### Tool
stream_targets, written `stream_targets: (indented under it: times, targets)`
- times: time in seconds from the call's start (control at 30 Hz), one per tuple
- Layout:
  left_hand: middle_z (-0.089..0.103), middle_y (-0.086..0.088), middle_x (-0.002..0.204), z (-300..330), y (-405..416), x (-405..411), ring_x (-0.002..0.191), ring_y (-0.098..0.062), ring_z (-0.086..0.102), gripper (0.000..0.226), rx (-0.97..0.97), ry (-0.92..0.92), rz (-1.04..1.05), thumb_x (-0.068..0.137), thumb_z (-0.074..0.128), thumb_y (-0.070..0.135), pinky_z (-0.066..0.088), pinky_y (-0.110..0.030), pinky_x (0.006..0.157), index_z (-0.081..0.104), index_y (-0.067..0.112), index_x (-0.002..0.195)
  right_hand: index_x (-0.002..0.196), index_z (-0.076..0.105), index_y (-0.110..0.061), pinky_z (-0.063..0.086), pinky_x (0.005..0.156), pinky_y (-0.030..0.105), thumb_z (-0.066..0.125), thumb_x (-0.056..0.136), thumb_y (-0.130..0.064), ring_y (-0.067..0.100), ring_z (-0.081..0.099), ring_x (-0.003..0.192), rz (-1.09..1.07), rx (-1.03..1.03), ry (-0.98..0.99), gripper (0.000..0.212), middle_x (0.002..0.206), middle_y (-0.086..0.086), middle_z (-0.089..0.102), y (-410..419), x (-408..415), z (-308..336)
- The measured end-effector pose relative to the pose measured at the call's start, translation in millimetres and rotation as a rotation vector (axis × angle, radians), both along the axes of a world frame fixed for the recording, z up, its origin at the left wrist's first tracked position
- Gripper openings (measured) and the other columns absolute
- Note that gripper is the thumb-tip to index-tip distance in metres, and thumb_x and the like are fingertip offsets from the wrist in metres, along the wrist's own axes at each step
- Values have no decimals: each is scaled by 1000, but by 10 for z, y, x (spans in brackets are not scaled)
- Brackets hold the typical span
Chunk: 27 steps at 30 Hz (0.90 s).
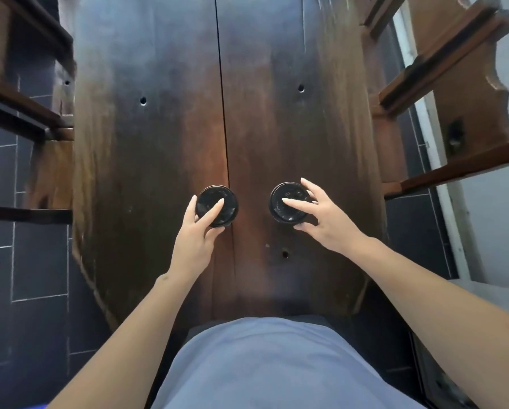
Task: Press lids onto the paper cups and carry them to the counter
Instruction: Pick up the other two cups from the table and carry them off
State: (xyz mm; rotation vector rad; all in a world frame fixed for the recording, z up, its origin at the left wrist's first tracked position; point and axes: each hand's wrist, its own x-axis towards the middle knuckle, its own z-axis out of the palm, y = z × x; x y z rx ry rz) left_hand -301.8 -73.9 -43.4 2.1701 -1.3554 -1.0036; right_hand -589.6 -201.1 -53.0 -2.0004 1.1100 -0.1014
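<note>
Directly below centre of the frame, two lidded cups stood on the dark wooden table (pixel 164 143), one either side of the long seam running down its middle. I noted the left cup (pixel 217 205) just left of that seam and the right cup (pixel 288 202) a little right of it, well apart from each other, both seen from straight above so that only the black lids showed; the paper walls beneath were hidden.

Left hand (pixel 201 228): fingers loosely curled round the near-left rim of its lid. The index finger lay across the lid top, pointing toward upper right; the thumb ran up the left edge; another fingertip showed at the near rim. Grip looked light and partly open, touching the lid. Whether it bore down, I could not tell.

Right hand (pixel 321 219): fingers spread wider. One finger lay across the lid top, pointing left; another reached up past the far-right rim; the thumb sat at the near rim. Open, splayed, resting on the lid and not closed round the cup.

Both forearms reached in from the bottom corners of the frame, bare, converging toward the cups. Wrists roughly straight, palms down. A pale blue shirt (pixel 265 364) filled the bottom centre. Wooden chairs (pixel 442 66) flanked the table at upper right and upper left; dark floor tiles (pixel 26 276) lay at left.
</note>
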Motion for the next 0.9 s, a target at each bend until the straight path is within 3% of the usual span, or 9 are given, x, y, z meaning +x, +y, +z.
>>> stream_targets:
  times: [0.1, 0.23, 0.33, 0.4, 0.47, 0.63, 0.8, 0.9]
  targets:
    - [34, -8, 166, -52, -98, 26, 145, -29, 45, 55, -56, 10, -4, 99, 68, 10, 37, -45, 122, 57, 30, 149, 145, 55, -34, 29, 116, 28, 77, 88, -8, 21, 36, 145, 14, -3, -6, 66, 166, 3, 22, -85, 83, -26]
    - [45, -7, 159, -90, -283, 38, 144, -22, 45, 59, -58, 67, 22, 97, 70, 7, 40, -41, 121, 55, 29, 149, 147, 51, -27, 28, 115, 24, 77, 90, -11, 20, 37, 143, 1, -21, -14, 65, 164, 4, 24, -218, 241, -88]
    - [44, -4, 159, -136, -419, 83, 142, -11, 43, 62, -60, 95, 39, 97, 70, 5, 36, -27, 119, 53, 29, 151, 148, 49, -24, 29, 116, 25, 76, 88, -6, 20, 39, 142, 2, -14, -32, 69, 161, 3, 26, -327, 329, -168]
    - [42, -2, 159, -170, -512, 127, 137, 0, 38, 65, -55, 110, 40, 96, 70, 2, 30, -9, 113, 51, 30, 152, 148, 47, -25, 32, 116, 26, 78, 85, -7, 20, 39, 142, -1, -4, -26, 72, 160, 2, 25, -400, 374, -214]
    - [39, -1, 159, -205, -613, 165, 138, -1, 37, 69, -33, 118, 30, 95, 70, -1, 27, -2, 109, 48, 29, 153, 147, 46, -25, 35, 114, 26, 82, 82, -9, 18, 38, 142, -20, 6, -20, 76, 160, 2, 25, -469, 418, -251]
    - [36, -7, 160, -304, -840, 241, 146, -20, 41, 76, -10, 153, 6, 91, 72, -5, 42, -35, 118, 42, 27, 154, 144, 45, -25, 43, 113, 33, 88, 75, -11, 15, 38, 140, -83, 61, -53, 82, 158, 2, 29, -641, 515, -292]
    - [36, -10, 154, -415, -1032, 279, 142, -24, 43, 75, -5, 171, 8, 88, 78, 0, 46, -38, 116, 43, 22, 150, 141, 45, -22, 47, 110, 45, 90, 72, -11, 15, 40, 140, -144, 147, -122, 84, 152, -3, 37, -778, 602, -357]
    - [36, -10, 153, -497, -1104, 329, 141, -22, 43, 76, -14, 204, 57, 86, 82, 4, 49, -39, 114, 43, 22, 149, 141, 45, -23, 50, 105, 41, 89, 73, -13, 10, 47, 132, -204, 161, -117, 82, 146, -6, 44, -830, 663, -408]
